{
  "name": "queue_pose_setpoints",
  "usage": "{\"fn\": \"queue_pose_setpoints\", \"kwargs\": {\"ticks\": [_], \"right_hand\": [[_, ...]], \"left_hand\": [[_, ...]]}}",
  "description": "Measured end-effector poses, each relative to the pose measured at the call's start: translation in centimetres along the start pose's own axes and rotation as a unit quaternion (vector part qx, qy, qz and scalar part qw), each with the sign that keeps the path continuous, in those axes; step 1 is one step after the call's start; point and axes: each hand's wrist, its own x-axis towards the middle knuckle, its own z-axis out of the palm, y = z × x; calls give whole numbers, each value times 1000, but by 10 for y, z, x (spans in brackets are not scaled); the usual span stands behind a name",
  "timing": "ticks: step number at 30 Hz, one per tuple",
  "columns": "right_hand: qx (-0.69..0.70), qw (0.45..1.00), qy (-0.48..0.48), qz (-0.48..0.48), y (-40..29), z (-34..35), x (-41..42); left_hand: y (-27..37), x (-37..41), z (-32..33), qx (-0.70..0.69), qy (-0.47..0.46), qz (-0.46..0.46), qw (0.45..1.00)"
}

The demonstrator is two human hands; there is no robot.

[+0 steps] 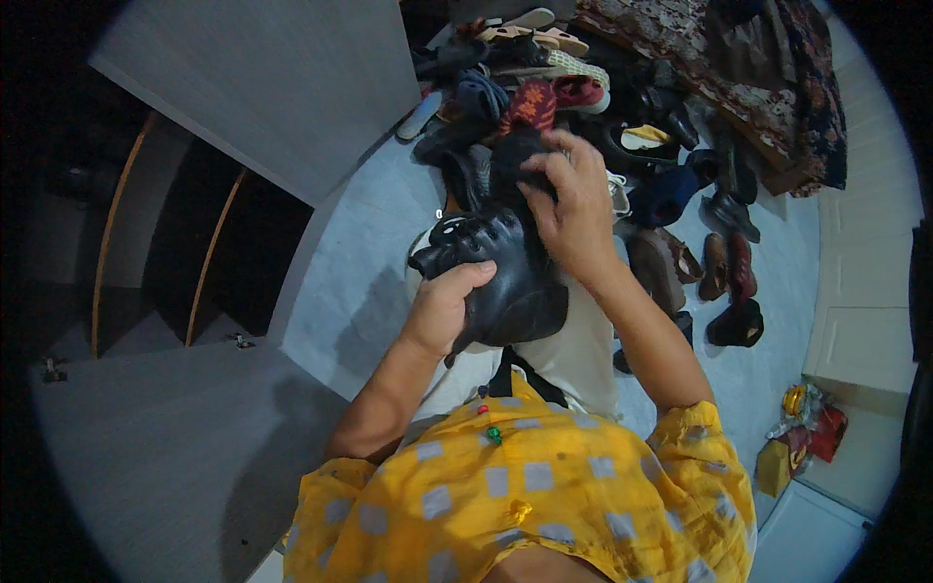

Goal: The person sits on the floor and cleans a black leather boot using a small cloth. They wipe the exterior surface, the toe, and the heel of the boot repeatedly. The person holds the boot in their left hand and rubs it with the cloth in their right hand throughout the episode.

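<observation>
My left hand [446,302] grips a black leather shoe [510,291] with its thumb on top, holding it above my lap. Laces and eyelets show along the shoe's left side. Over the far end of the shoe is my right hand [572,200], its fingers bent and slightly blurred. A dark item [516,157] lies under those fingertips; whether they hold it or only pass over it is unclear. Just beyond sit another black shoe [470,175] and a red item with an orange flower pattern [530,106].
Many shoes and slippers cover the floor ahead and to the right, among them a dark blue shoe [663,195] and brown shoes [656,266]. An opened cabinet [291,280] with shelves stands at left. Patterned fabric [773,95] hangs at the upper right; bags [776,466] lie lower right.
</observation>
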Motion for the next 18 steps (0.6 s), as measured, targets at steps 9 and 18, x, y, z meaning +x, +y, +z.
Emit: {"fn": "queue_pose_setpoints", "kwargs": {"ticks": [9, 18], "right_hand": [[79, 996, -25, 37, -23, -13, -43], [50, 996, -74, -28, -25, -20, -43]], "left_hand": [[-2, -5, -3, 30, -10, 18, 999], [0, -1, -10, 29, 17, -2, 999]]}}
